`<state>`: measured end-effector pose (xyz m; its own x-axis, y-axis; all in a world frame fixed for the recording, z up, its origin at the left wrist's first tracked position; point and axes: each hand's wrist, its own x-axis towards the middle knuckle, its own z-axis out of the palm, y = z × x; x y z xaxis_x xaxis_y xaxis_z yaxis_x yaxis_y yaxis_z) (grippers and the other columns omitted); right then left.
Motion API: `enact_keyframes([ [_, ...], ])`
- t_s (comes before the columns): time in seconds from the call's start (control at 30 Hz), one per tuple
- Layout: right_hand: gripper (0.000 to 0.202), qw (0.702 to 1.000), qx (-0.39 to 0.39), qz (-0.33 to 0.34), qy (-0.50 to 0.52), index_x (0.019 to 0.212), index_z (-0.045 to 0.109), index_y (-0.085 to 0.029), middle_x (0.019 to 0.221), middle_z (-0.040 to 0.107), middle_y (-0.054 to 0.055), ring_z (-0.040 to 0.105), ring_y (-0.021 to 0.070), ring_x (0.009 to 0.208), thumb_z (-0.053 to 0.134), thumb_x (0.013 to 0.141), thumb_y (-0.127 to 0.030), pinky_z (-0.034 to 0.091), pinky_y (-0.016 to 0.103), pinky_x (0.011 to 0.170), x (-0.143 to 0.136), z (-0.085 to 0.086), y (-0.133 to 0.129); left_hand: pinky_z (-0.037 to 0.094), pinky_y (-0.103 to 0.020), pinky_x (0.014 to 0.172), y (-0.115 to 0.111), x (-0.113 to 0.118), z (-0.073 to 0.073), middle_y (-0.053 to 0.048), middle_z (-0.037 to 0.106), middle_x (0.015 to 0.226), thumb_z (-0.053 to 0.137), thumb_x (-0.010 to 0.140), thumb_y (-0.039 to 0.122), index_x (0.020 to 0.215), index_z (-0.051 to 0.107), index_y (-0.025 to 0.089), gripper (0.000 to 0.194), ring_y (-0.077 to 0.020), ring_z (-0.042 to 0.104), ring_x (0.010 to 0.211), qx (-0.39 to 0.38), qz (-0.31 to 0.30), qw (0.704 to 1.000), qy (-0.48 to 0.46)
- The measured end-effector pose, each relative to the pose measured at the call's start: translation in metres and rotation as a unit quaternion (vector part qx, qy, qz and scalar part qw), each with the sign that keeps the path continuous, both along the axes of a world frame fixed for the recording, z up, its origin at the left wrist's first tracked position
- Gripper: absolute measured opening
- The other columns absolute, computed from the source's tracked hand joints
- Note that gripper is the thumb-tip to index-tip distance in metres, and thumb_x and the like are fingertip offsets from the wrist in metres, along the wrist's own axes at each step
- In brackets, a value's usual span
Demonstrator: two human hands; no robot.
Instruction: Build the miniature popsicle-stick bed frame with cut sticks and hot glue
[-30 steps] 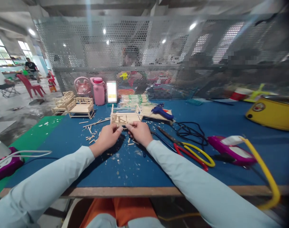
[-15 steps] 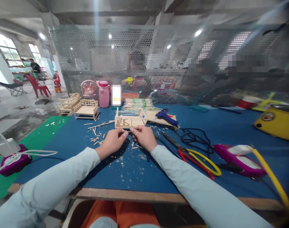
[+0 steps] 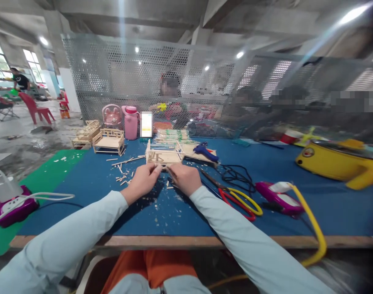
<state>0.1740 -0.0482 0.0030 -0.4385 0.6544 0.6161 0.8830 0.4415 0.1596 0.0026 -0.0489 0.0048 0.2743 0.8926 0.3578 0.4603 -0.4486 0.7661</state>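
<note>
A small model bench of wooden sticks (image 3: 164,156) stands on the blue table, right in front of my hands. My left hand (image 3: 143,180) is closed in a pinch at its near edge. Close beside it, my right hand (image 3: 186,178) is also closed, with a thin piece showing at its fingertips that is too small to name. Short cut sticks (image 3: 121,178) lie scattered to the left of my left hand. Behind the bench is a pile of longer sticks (image 3: 170,134). A blue glue gun (image 3: 206,152) rests on a flat wooden piece to its right.
Red-and-yellow-handled scissors (image 3: 235,198), a black cable (image 3: 240,177) and a purple power strip (image 3: 281,200) lie to the right, before a yellow pan (image 3: 330,163). Finished-looking stick furniture (image 3: 109,141) and a pink bottle (image 3: 131,122) stand back left. A perforated metal screen (image 3: 112,73) rises behind, people beyond.
The view has swung a little to the right. My right hand has turned so that more of its back shows, and the two hands remain close together at the bench.
</note>
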Motion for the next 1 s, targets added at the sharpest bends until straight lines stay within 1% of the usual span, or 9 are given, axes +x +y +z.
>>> enact_keyframes([
  [0.13,0.031,0.999,-0.007,-0.004,-0.039,0.081,0.066,-0.017,0.07,0.068,0.006,0.061,0.0155,0.066,0.039,0.09,-0.026,0.034,0.024,0.058,-0.004,-0.002,-0.003,0.034,-0.023,0.056,0.003,-0.004,-0.001,-0.003,0.062,0.062,0.038,0.085,0.031,0.065,0.059,0.015,0.033,-0.0139,0.052,0.058,0.011,-0.031,0.991,0.133],
  [0.23,0.026,0.999,-0.044,-0.029,0.006,0.098,0.063,-0.018,0.082,0.069,0.006,0.062,0.0161,0.075,0.042,0.088,-0.03,0.037,0.024,0.063,0.001,0.005,-0.014,0.034,-0.023,0.057,0.004,-0.006,-0.002,-0.006,0.066,0.068,0.04,0.083,0.027,0.067,0.061,0.015,0.029,-0.0156,0.056,0.062,0.003,-0.041,0.984,0.173],
  [0.33,0.034,0.977,-0.074,-0.171,0.099,0.112,0.054,-0.016,0.09,0.067,0.007,0.061,0.0182,0.079,0.048,0.084,-0.036,0.04,0.025,0.064,0.021,0.015,-0.034,0.034,-0.024,0.058,0.003,-0.007,0.001,-0.006,0.066,0.067,0.039,0.084,0.031,0.067,0.061,0.016,0.032,-0.0158,0.056,0.061,-0.012,-0.029,0.987,0.16],
  [0.4,0.032,0.951,-0.133,-0.265,0.085,0.1,0.058,-0.015,0.089,0.066,0.01,0.061,0.0211,0.08,0.047,0.084,-0.04,0.04,0.028,0.066,0.04,0.019,-0.049,0.035,-0.024,0.058,0.003,-0.007,0.003,-0.005,0.066,0.066,0.037,0.085,0.033,0.067,0.06,0.016,0.034,-0.0152,0.055,0.059,-0.02,-0.023,0.991,0.133],
  [0.5,0.03,0.92,-0.223,-0.323,-0.011,0.09,0.059,-0.014,0.088,0.064,0.013,0.061,0.0238,0.085,0.044,0.086,-0.039,0.04,0.03,0.07,0.059,0.016,-0.062,0.034,-0.023,0.057,0.002,-0.007,0.003,-0.003,0.063,0.065,0.037,0.086,0.033,0.067,0.058,0.016,0.033,-0.0138,0.053,0.057,-0.024,-0.029,0.995,0.097],
  [0.6,0.026,0.904,-0.224,-0.362,-0.046,0.099,0.057,-0.012,0.092,0.063,0.014,0.061,0.0247,0.084,0.041,0.087,-0.03,0.039,0.031,0.067,0.063,0.007,-0.058,0.034,-0.022,0.057,-0.001,-0.004,0.002,-0.001,0.06,0.063,0.037,0.086,0.033,0.068,0.057,0.016,0.032,-0.013,0.052,0.059,-0.002,-0.063,0.994,0.088],
  [0.83,0.022,0.917,-0.175,-0.353,-0.068,0.083,0.059,-0.012,0.087,0.063,0.015,0.061,0.0262,0.084,0.039,0.087,-0.023,0.037,0.03,0.062,0.066,0.001,-0.041,0.037,-0.022,0.061,-0.017,0.005,0.002,0.0,0.056,0.066,0.037,0.087,0.036,0.067,0.054,0.015,0.033,-0.0123,0.048,0.064,0.022,-0.16,0.983,0.083],
  [0.93,0.022,0.926,-0.126,-0.355,-0.006,0.083,0.055,-0.013,0.072,0.063,0.012,0.061,0.0239,0.07,0.036,0.089,-0.025,0.035,0.029,0.058,0.074,0.001,-0.048,0.04,-0.026,0.08,-0.025,0.01,0.001,-0.006,0.06,0.09,0.039,0.087,0.033,0.068,0.056,0.015,0.03,-0.0157,0.054,0.087,0.018,-0.182,0.982,0.047],
  [1.0,0.02,0.937,-0.081,-0.326,0.091,0.088,0.051,-0.015,0.066,0.061,0.008,0.06,0.0217,0.061,0.035,0.088,-0.027,0.035,0.029,0.056,0.075,0.0,-0.053,0.036,-0.03,0.094,-0.03,0.014,0.002,-0.011,0.055,0.112,0.042,0.086,0.032,0.069,0.058,0.015,0.028,-0.0193,0.048,0.11,-0.014,-0.197,0.98,0.027],
])
